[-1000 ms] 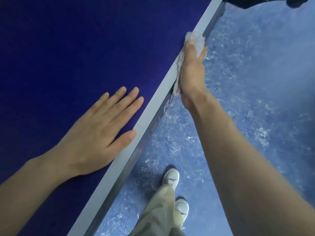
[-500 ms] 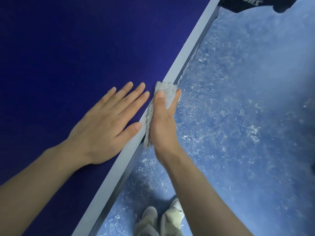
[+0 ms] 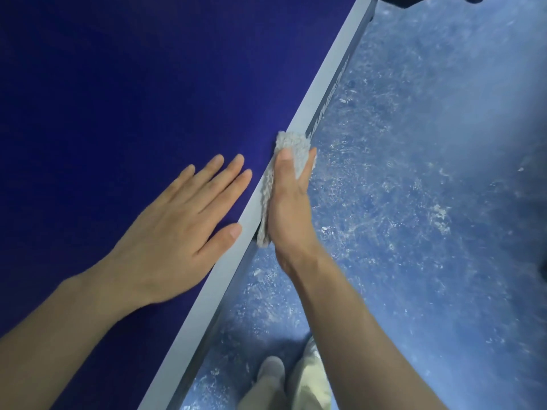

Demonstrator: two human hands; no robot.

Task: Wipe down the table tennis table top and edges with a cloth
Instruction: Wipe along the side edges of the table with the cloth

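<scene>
Both hands nearer: right hand [image 3: 288, 208] slid cloth [image 3: 291, 146] back along table edge [image 3: 322, 87].

Grey fluffy cloth [image 3: 291, 149] folded over white edge stripe [image 3: 322, 90] of dark blue table top [image 3: 133, 84].
</scene>
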